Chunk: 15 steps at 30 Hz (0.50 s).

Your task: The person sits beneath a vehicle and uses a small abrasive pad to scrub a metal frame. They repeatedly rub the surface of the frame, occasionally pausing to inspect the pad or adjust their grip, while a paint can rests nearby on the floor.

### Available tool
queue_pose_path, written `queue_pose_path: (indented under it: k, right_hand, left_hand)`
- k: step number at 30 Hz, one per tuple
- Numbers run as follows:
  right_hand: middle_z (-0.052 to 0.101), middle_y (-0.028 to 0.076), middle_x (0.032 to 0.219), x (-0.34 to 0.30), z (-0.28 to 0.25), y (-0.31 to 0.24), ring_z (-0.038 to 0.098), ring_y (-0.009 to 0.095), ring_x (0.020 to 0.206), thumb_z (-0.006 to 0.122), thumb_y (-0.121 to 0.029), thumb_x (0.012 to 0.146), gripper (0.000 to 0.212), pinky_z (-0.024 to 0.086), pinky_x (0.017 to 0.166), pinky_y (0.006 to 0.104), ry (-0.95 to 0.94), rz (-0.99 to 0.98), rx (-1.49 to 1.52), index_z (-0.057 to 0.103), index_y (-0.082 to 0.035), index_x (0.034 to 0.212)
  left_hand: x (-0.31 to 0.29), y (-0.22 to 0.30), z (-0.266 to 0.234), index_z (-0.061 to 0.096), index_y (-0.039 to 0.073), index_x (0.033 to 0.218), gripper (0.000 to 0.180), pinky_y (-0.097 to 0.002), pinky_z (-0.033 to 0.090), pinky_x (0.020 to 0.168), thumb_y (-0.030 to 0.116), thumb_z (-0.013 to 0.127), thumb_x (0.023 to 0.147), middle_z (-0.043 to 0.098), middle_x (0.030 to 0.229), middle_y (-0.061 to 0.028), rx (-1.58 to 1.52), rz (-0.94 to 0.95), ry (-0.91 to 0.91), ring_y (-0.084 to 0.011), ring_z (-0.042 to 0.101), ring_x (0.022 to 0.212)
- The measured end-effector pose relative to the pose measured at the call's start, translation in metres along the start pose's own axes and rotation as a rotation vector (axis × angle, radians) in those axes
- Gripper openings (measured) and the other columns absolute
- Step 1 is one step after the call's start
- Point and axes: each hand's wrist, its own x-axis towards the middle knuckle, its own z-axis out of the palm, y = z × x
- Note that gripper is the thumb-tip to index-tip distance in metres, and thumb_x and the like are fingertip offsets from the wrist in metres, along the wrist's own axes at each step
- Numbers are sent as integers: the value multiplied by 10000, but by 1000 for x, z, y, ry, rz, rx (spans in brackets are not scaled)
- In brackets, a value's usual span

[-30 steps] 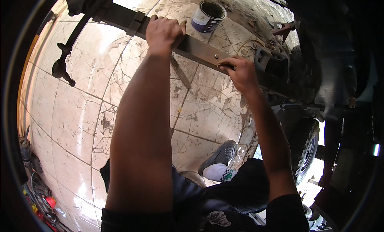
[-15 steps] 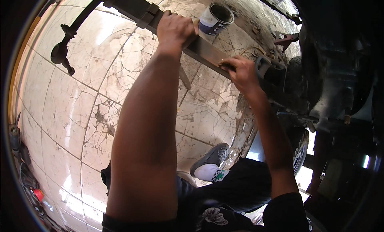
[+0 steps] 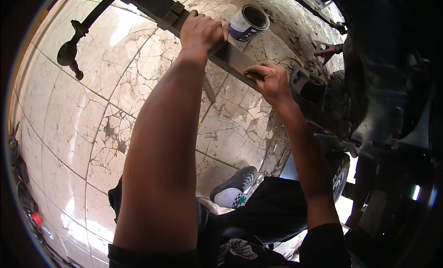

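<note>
A dark leaf spring (image 3: 234,59) runs slantwise from the upper left toward the vehicle's underside at the right. My left hand (image 3: 202,35) is wrapped over it, just beside a metal clamp (image 3: 170,16) around the leaves. Farther along, my right hand (image 3: 273,82) touches the spring's flat top with its fingers bent and pinched together. Whether something small sits between those fingertips, I cannot make out. Below my left hand, a narrow flat strip (image 3: 209,89) sticks out under the spring; its other end is hidden.
An open paint can (image 3: 249,23) stands on the cracked tile floor (image 3: 124,92) beyond the spring. At the upper left hangs a dark rod with a ball-shaped joint (image 3: 67,53). A reddish stand (image 3: 326,51) and a tyre (image 3: 341,175) are at the right.
My right hand has slid a little along the spring toward my left hand. The left hand keeps its grip. The whole view has shifted slightly.
</note>
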Motion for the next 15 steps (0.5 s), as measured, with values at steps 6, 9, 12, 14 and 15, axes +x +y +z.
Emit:
queue_pose_path:
  k: [6,9,12,14,15]
  right_hand:
    - [763,113,947,-40,-35,36,750,294,838,801,-64,849,167,594,780,362,-60,53,-172,811,-94,1013]
    - [766,111,948,-58,-45,47,753,289,844,805,-70,849,167,589,768,355,-63,89,-104,810,-91,1015]
    - [768,112,954,-55,-44,42,756,281,848,800,-58,847,166,591,761,349,-39,64,-73,807,-83,1011]
    - [768,113,953,-45,-35,34,757,276,847,794,-44,846,166,595,760,347,-32,16,-81,805,-76,1008]
    - [767,114,950,-36,-30,31,756,274,846,791,-37,845,166,597,760,346,-36,-15,-94,804,-73,1006]
  left_hand:
    - [3,-7,13,788,156,785,445,-352,443,965,422,504,1001,764,829,-104,-39,51,62,-226,723,886]
    - [-1,-3,8,780,138,748,465,-355,453,962,417,515,1009,752,782,-113,-65,35,78,-237,720,856]
    - [-2,-3,8,776,143,735,429,-353,456,956,393,540,992,745,761,-111,-42,44,87,-233,721,849]
    - [-1,-4,9,776,146,733,406,-351,458,952,389,562,978,744,758,-107,-24,51,89,-227,721,850]
    - [0,-1,7,776,148,735,395,-350,459,951,392,573,970,746,764,-104,-21,47,84,-223,721,853]
